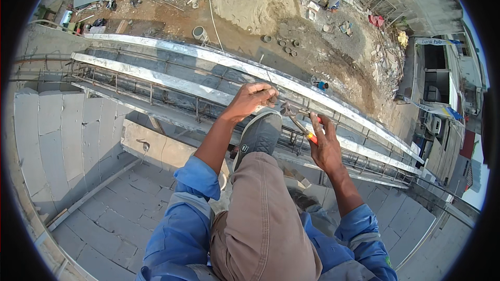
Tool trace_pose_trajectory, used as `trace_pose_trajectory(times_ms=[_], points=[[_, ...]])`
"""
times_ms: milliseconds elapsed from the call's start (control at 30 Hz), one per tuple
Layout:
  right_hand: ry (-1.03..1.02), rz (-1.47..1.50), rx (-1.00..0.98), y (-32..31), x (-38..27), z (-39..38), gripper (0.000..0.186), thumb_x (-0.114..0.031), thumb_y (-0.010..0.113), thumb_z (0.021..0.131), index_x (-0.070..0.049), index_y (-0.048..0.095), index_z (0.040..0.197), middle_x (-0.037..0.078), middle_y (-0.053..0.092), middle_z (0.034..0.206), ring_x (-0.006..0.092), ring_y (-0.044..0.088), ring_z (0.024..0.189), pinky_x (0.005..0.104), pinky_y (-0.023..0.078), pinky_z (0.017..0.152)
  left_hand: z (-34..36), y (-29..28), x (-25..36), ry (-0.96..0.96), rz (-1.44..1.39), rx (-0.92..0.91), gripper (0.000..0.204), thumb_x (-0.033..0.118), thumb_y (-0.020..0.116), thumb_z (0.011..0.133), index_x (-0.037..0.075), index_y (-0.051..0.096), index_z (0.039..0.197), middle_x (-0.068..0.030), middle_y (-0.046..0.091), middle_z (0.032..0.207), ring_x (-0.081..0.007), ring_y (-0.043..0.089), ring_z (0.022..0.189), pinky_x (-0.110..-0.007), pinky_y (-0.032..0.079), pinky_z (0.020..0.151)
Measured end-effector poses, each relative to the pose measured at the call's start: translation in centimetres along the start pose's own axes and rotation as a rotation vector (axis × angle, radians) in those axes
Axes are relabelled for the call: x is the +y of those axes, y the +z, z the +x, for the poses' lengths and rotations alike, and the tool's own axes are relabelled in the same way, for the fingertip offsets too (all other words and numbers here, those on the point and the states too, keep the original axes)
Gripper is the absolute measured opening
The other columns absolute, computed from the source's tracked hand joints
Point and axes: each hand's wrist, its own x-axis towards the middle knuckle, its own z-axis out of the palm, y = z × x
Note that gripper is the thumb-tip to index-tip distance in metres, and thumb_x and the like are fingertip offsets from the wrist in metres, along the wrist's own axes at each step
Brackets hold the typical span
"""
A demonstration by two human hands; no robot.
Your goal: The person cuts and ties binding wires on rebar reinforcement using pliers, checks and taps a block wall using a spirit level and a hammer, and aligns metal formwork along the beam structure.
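Observation:
My right hand (326, 145) is wrapped round a pair of pincers with red and yellow grips (311, 137). The jaws point up and left, close to the toe of my grey shoe (263, 131). Just left of the jaws, my left hand (252, 100) is closed, fingertips drawn together over the white-topped edge. What it pinches is too small to make out. My foot rests at a long framework of thin steel bars (151, 92), which runs between a near white-topped beam (172, 79) and a far one (203, 52).
Beyond the far beam the ground drops well below, with a sand pile (255, 5), several buckets (288, 50) and rubble. Grey block walls (47, 130) and a block-covered surface (120, 213) lie on the near side. A beige panel (156, 143) stands left of my leg.

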Motion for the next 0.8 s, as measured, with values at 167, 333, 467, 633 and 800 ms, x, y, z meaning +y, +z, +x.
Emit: trace_pose_trajectory(times_ms=[167, 333, 467, 633, 800], points=[[0.379, 0.357, 0.111, 3.4, -0.4, -7.4, 0.061, -0.013, 0.063, 0.086, -0.013, 0.040, 0.142, 0.019, 0.056, 0.118, 0.0372, 0.055, 0.109, 0.0428, 0.047, 0.086, -3.2, -1.2, -0.8, 0.305, 0.580, 0.434, 0.026, 0.022, 0.058, 0.095, -0.002, 0.066, 0.101, -0.0116, 0.069, 0.088, -0.0162, 0.066, 0.079, -0.028, 0.050, 0.074], [0.827, 0.383, 0.031, 7.0, 4.1, -14.4, 0.039, -0.042, 0.057, 0.091, -0.011, 0.060, 0.114, 0.013, 0.064, 0.092, 0.0365, 0.061, 0.095, 0.0456, 0.048, 0.078, -5.2, -4.0, -4.3, 0.428, 0.789, 0.568, 0.027, 0.022, 0.055, 0.097, -0.003, 0.063, 0.103, -0.0139, 0.068, 0.089, -0.0210, 0.064, 0.080, -0.031, 0.049, 0.073], [0.514, -0.033, -0.016, 5.3, 8.2, -17.9, 0.042, -0.046, 0.063, 0.086, -0.011, 0.060, 0.110, 0.012, 0.060, 0.098, 0.0333, 0.062, 0.096, 0.0448, 0.051, 0.076, -8.7, -5.8, -6.4, 0.316, 0.756, 0.702, 0.026, 0.022, 0.054, 0.098, -0.002, 0.062, 0.103, -0.0104, 0.067, 0.085, -0.0168, 0.063, 0.078, -0.031, 0.050, 0.071], [0.457, -0.070, -0.078, 5.3, 12.3, -16.6, 0.045, -0.046, 0.066, 0.084, -0.010, 0.059, 0.111, 0.010, 0.057, 0.107, 0.0311, 0.062, 0.098, 0.0430, 0.053, 0.078, -12.1, -9.5, -9.9, 0.331, 1.053, 0.652, 0.027, 0.023, 0.054, 0.099, -0.002, 0.062, 0.104, -0.0084, 0.067, 0.086, -0.0149, 0.062, 0.079, -0.030, 0.050, 0.072], [0.375, -0.057, 0.038, 2.6, 15.9, -12.6, 0.048, -0.045, 0.065, 0.085, -0.008, 0.055, 0.114, 0.014, 0.061, 0.107, 0.0331, 0.062, 0.097, 0.0429, 0.053, 0.077, -11.5, -8.5, -8.4, 0.228, 0.641, 0.585, 0.026, 0.023, 0.054, 0.099, -0.002, 0.061, 0.103, -0.0085, 0.068, 0.087, -0.0147, 0.062, 0.082, -0.029, 0.049, 0.078]])
